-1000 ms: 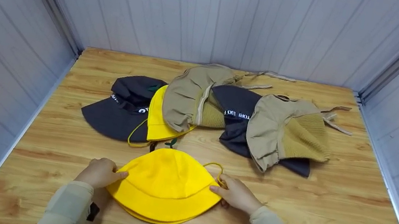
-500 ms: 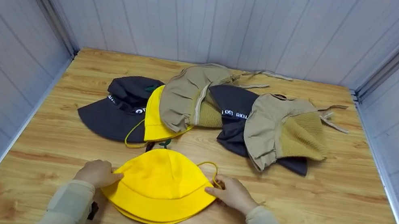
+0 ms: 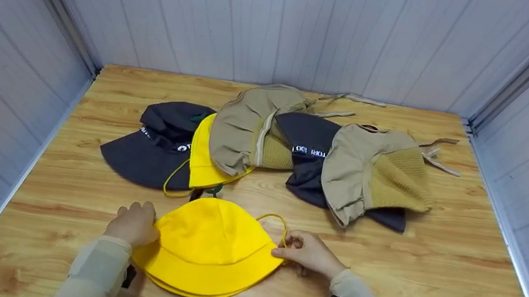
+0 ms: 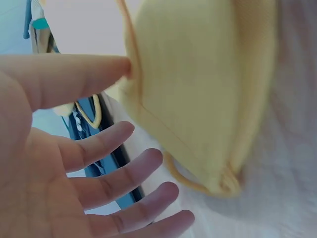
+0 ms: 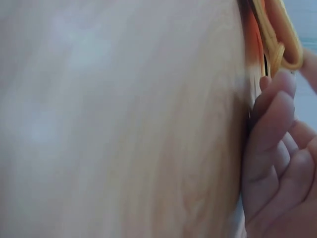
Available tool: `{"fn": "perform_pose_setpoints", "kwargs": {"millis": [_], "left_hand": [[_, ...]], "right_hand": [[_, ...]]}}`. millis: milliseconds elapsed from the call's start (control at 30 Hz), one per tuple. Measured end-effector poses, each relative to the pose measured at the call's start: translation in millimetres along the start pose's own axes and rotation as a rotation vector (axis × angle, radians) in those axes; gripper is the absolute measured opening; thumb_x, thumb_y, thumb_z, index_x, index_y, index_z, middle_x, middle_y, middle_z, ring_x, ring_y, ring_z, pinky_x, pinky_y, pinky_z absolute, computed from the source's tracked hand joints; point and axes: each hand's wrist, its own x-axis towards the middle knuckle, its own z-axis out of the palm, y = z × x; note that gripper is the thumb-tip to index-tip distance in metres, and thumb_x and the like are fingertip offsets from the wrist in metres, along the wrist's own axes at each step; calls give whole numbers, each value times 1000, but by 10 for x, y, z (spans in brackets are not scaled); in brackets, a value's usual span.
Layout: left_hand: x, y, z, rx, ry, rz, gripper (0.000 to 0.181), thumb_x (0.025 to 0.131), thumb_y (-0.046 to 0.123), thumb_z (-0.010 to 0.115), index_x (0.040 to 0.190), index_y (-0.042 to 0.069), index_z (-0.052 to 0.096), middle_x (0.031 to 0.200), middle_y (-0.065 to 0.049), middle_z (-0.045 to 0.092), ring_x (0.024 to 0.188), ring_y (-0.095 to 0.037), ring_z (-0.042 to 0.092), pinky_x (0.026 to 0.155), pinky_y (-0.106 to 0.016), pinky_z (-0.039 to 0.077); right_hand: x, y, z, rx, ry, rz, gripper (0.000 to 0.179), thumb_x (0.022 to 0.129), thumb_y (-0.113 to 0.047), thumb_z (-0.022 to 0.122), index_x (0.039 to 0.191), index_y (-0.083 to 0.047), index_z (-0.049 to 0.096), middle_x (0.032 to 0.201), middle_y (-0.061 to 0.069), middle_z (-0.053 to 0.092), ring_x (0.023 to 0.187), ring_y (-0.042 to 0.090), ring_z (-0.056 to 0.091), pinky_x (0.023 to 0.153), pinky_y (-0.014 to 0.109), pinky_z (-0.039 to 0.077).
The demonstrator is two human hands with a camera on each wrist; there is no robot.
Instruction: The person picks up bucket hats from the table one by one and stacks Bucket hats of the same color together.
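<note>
A yellow bucket hat (image 3: 209, 247) lies folded flat near the front of the table, crown away from me and brim toward me. My left hand (image 3: 134, 224) is at its left corner. In the left wrist view that hand's fingers (image 4: 116, 181) are spread apart and off the cloth, while the thumb (image 4: 79, 77) touches the hat near its seam. With thumb and fingers, my right hand (image 3: 308, 254) pinches the hat's right corner, by the yellow cord (image 3: 277, 217). The right wrist view shows the cord's knotted end (image 5: 280, 57) just above curled fingers.
Behind lie overlapping hats: a dark one (image 3: 154, 156) at left, another yellow hat (image 3: 205, 162), a tan ruffled hat (image 3: 247, 123), a second dark hat (image 3: 310, 135) and another tan one (image 3: 348, 168) at right. Pale panel walls (image 3: 287, 22) enclose the wooden table (image 3: 436, 287) on three sides.
My left hand has loosened from the hat's left corner, its fingers lifting a little. The right hand keeps its pinch. The whole scene shifts slightly left in the head view.
</note>
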Motion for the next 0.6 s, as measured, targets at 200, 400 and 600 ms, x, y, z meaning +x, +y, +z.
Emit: {"fn": "perform_pose_setpoints", "kwargs": {"millis": [200,400,600], "left_hand": [[29,133,-49,-54,-13,29,44,91,16,61,129,-3,52,123,-27,54,111,-46,48,89,-59,45],[36,355,-74,-116,33,51,52,97,25,60,140,-2,47,138,-28,46,124,-48,41,98,-60,42],[22,599,-7,-213,168,130,50,98,26,61,140,1,50,140,-24,47,129,-43,39,104,-58,40]], "right_hand": [[31,40,-50,137,-72,31,32,89,-37,73,102,-9,65,60,-4,56,41,8,48,41,21,44],[56,82,-90,228,-33,45,36,94,-35,67,108,-2,62,65,-1,61,43,6,52,42,20,46],[54,93,-110,450,111,138,48,95,-37,66,122,2,58,77,4,63,52,11,63,50,24,55]]}}
